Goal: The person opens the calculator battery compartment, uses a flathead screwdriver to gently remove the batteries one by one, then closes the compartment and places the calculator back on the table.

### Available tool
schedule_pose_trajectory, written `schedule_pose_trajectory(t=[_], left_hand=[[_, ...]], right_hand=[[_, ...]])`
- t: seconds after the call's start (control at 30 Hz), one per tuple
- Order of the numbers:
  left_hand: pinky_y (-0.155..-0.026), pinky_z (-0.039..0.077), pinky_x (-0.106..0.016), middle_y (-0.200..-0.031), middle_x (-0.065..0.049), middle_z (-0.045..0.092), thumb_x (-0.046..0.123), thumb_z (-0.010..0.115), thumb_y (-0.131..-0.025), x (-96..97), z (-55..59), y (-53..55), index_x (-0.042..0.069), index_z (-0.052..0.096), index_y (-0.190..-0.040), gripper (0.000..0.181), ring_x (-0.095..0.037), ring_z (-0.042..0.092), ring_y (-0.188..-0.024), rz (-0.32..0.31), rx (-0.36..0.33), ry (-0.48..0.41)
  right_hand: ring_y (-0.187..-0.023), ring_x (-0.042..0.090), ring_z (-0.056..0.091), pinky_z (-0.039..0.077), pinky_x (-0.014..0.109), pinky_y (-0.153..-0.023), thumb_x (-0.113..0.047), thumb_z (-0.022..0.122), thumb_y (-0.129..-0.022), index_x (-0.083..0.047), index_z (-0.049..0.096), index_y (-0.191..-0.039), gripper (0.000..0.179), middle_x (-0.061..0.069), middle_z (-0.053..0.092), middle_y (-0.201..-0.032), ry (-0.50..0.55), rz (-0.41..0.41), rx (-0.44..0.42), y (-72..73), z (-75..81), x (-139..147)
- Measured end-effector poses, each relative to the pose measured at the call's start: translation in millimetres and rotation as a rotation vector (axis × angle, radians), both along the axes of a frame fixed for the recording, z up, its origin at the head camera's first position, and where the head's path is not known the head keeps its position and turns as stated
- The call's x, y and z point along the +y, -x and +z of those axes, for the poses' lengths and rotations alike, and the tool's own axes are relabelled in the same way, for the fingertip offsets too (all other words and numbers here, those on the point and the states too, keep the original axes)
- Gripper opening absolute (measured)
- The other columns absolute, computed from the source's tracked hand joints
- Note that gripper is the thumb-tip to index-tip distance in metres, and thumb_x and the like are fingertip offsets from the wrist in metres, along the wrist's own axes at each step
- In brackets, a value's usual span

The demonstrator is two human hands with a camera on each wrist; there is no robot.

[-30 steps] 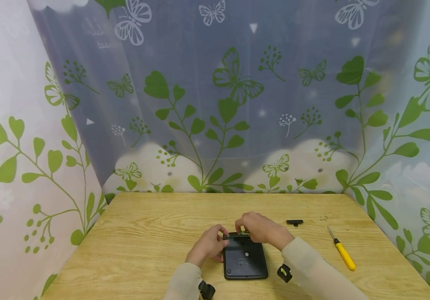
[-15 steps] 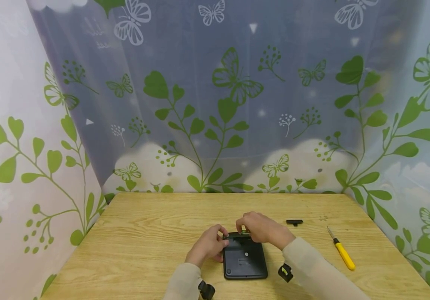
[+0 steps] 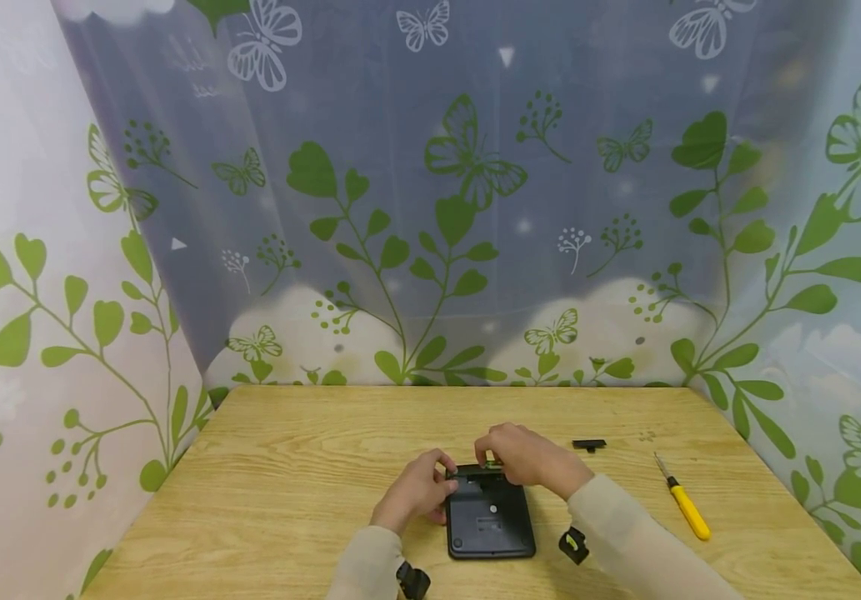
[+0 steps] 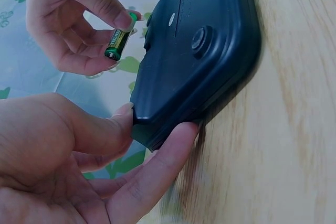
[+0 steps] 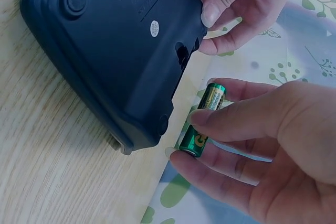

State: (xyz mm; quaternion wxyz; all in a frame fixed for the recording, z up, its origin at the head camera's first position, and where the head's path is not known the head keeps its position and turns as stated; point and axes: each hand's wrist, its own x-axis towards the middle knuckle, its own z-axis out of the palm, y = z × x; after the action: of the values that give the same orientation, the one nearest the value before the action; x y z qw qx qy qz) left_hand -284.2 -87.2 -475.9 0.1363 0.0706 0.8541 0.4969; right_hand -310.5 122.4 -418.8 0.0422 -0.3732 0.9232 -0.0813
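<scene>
A black desk calculator lies underside up on the table, with a rubber foot, a round white sticker and a dark battery slot along its far edge. My left hand grips the calculator's far left corner between thumb and fingers. Just beyond the far edge, my right hand pinches a small green battery between thumb and fingers. That battery is apart from the slot in both wrist views. The calculator's keys face down and are hidden.
A small black cover piece lies to the right of my right hand. Farther right is a screwdriver with a yellow handle, its tip pointing away. The wooden table ends at a patterned curtain behind.
My right hand has shifted very slightly right with the battery, and more of its green side shows past the fingers. The left hand and calculator stay in place.
</scene>
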Motion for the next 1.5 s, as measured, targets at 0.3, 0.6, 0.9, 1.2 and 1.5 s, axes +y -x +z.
schedule_pose_trajectory(t=[0.3, 0.6, 0.9, 1.2, 1.5], left_hand=[[-0.052, 0.062, -0.035, -0.094, -0.012, 0.060, 0.010, 0.066, -0.101, 0.9, 1.7, -0.9, 0.004, 0.058, -0.120, 0.021, -0.022, 0.065, -0.061, 0.007, -0.003, 0.006], [-0.051, 0.062, -0.033, -0.093, -0.012, 0.060, 0.008, 0.066, -0.101, 1.2, 1.5, -0.2, 0.002, 0.057, -0.120, 0.022, -0.020, 0.064, -0.058, 0.017, -0.008, 0.000], [-0.052, 0.062, -0.034, -0.093, -0.012, 0.059, 0.006, 0.066, -0.101, 1.2, 3.1, -3.0, 0.000, 0.057, -0.120, 0.022, -0.021, 0.065, -0.059, 0.017, 0.000, -0.018], [-0.051, 0.062, -0.034, -0.093, -0.012, 0.059, 0.006, 0.065, -0.101, 1.1, 1.4, -2.1, 0.001, 0.057, -0.120, 0.021, -0.020, 0.063, -0.057, 0.017, 0.000, -0.016], [-0.051, 0.062, -0.034, -0.093, -0.012, 0.058, 0.006, 0.065, -0.101, 2.1, 2.8, -2.9, 0.001, 0.058, -0.120, 0.022, -0.019, 0.064, -0.057, 0.016, -0.001, -0.004]], right_hand=[[-0.072, 0.013, 0.054, 0.048, 0.025, -0.062, 0.021, 0.068, -0.083, -0.011, 0.072, -0.099, 0.036, 0.009, 0.065, -0.090, 0.005, -0.004, -0.010, 0.4, -0.3, 2], [-0.073, 0.015, 0.055, 0.049, 0.026, -0.063, 0.022, 0.067, -0.083, -0.011, 0.072, -0.098, 0.037, 0.008, 0.065, -0.089, 0.006, -0.021, -0.006, 1.4, 0.5, 8], [-0.074, 0.012, 0.053, 0.050, 0.028, -0.065, 0.023, 0.067, -0.081, -0.013, 0.072, -0.098, 0.039, 0.008, 0.066, -0.090, -0.006, -0.047, -0.007, 2.0, -2.4, 15], [-0.071, 0.010, 0.051, 0.047, 0.027, -0.062, 0.019, 0.071, -0.081, -0.012, 0.071, -0.097, 0.035, 0.006, 0.066, -0.088, -0.002, -0.046, -0.019, 1.0, -2.2, 23], [-0.074, 0.012, 0.056, 0.052, 0.029, -0.065, 0.017, 0.073, -0.083, -0.013, 0.072, -0.097, 0.033, 0.004, 0.067, -0.090, -0.005, -0.048, -0.032, 2.4, -4.7, 29]])
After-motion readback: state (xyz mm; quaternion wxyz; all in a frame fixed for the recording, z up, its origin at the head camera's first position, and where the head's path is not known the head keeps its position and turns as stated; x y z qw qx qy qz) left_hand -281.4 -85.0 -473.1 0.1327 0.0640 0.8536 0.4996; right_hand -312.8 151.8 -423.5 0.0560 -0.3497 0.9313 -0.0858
